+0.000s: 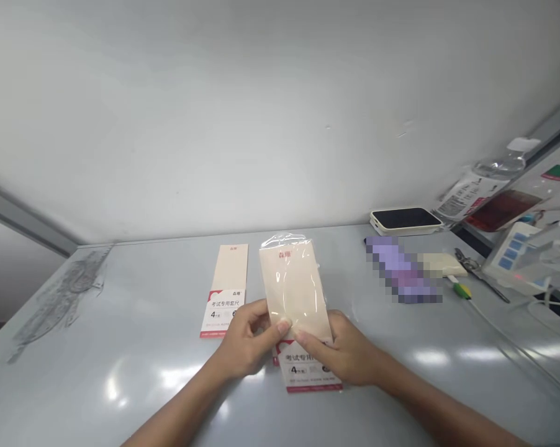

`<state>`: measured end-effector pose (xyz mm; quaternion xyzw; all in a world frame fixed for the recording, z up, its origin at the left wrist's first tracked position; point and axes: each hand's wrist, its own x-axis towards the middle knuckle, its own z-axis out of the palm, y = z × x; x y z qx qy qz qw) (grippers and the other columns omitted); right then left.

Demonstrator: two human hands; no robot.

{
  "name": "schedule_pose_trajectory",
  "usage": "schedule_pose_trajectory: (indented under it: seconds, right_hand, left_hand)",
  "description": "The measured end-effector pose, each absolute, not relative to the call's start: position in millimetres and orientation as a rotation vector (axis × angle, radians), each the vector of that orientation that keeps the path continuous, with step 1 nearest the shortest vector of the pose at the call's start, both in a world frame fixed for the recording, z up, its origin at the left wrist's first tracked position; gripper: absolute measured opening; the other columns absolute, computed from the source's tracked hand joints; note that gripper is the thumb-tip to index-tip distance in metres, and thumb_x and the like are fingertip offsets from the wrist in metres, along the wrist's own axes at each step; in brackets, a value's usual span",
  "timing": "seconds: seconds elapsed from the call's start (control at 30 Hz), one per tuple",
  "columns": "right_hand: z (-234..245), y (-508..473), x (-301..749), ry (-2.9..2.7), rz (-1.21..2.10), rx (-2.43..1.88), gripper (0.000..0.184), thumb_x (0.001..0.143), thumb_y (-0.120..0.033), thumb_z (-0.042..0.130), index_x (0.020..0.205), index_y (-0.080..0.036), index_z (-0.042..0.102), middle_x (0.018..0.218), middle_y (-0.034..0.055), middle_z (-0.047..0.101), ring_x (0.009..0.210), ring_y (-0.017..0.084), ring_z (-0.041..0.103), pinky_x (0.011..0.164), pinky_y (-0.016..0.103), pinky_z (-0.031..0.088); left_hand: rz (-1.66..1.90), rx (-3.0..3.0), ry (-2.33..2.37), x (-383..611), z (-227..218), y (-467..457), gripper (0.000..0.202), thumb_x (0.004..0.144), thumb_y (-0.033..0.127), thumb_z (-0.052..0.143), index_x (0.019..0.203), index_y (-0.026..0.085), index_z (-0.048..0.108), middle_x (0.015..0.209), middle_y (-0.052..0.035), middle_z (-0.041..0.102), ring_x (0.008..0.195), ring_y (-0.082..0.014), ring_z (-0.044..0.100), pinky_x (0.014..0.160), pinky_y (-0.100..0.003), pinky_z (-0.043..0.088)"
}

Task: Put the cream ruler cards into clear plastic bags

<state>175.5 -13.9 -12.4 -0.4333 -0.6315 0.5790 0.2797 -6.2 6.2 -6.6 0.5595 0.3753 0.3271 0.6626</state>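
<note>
Between both hands is a cream packaging card in a clear plastic sleeve, with red lettering near its top and a red-and-white printed band at the bottom. My left hand grips its left edge, thumb on the front. My right hand grips the right edge, its thumb close to the left one. Both hands' other fingers are partly hidden behind the sleeve. Left of it, a similar cream card with a printed band lies on the table, its lower right corner covered by my left hand.
Clear rulers lie at the table's left. On the right are a phone, a blurred purple item, a cream block, scissors, a cable, a power strip and a bottle. A white wall stands behind.
</note>
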Motion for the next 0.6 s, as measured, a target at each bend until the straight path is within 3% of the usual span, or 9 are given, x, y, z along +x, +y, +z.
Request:
schedule_pose_trajectory:
  seconds: [0.2,0.4,0.6]
  right_hand:
    - [-13.9,-11.3,173.5,-1.673,1.542,-1.191,0.028,0.084,-0.042,0.047,0.079,-0.017,0.060,0.061,-0.0002,0.051,0.056,0.012,0.045,0.051,0.024,0.039]
    - [-13.1,-10.1,170.5,-1.647,1.576,-1.206,0.031,0.083,-0.045,0.045,0.086,-0.018,0.060,0.069,0.0021,0.057,0.062,0.015,0.051,0.057,0.027,0.043]
    - [-14.7,1.1,181.6,-1.743,1.262,-1.525,0.038,0.081,-0.056,0.041,0.080,-0.021,0.057,0.062,0.0011,0.059,0.056,0.016,0.051,0.050,0.027,0.036]
  left_hand:
    - [0.805,1.163,0.843,-2.8,-11.3,6.6,0.021,0.077,0.034,0.058,0.083,0.014,0.060,0.073,-0.0052,0.060,0.070,-0.0165,0.056,0.064,-0.030,0.045]
    - [0.812,1.191,0.897,-0.4,-11.9,8.7,0.023,0.077,0.037,0.058,0.075,0.014,0.059,0.068,-0.0032,0.058,0.064,-0.0143,0.054,0.060,-0.027,0.043]
    - [0.761,1.452,1.324,-7.7,-17.8,20.7,0.034,0.075,0.049,0.055,0.066,0.017,0.053,0.060,-0.0001,0.053,0.057,-0.0128,0.048,0.052,-0.023,0.034]
